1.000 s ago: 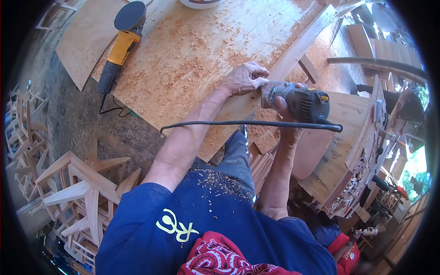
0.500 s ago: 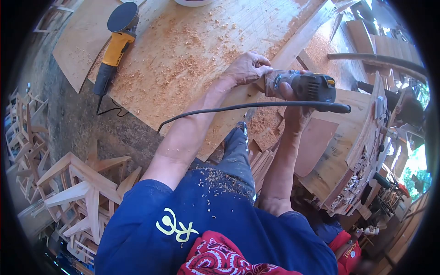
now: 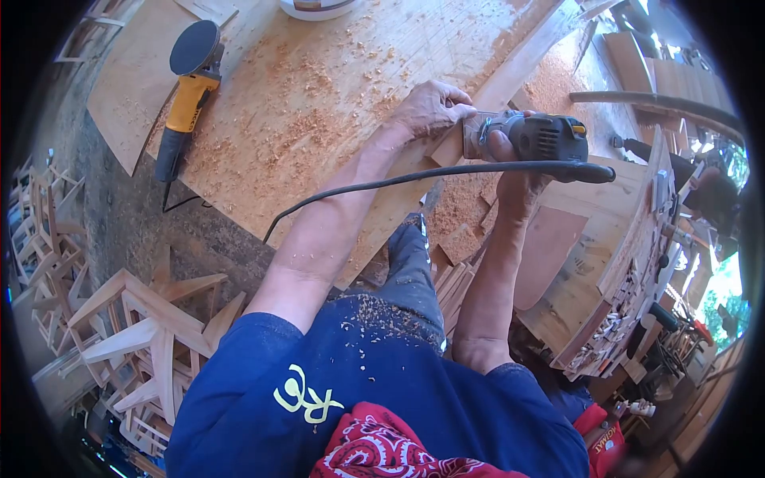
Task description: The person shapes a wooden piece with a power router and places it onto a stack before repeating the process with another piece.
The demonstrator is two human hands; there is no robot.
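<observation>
My right hand is wrapped round a dark router, which lies on its side with its base toward my left hand. A black cord runs from its rear end across both my forearms. My left hand has thumb and forefinger pinched at the edge of the router's base, on something thin that is too small to make out. Just below my left fingers a small wooden block touches the base. Both hands are above the shavings-covered plywood tabletop.
An orange and black angle grinder lies at the tabletop's left edge. Wooden star frames stand at the lower left. A white round container sits at the top. A dark hose and wood scraps are at the right.
The router has shifted slightly right, and its cord has risen a little. The grinder and tabletop appear slightly farther up and left in view. Both hands keep their holds.
</observation>
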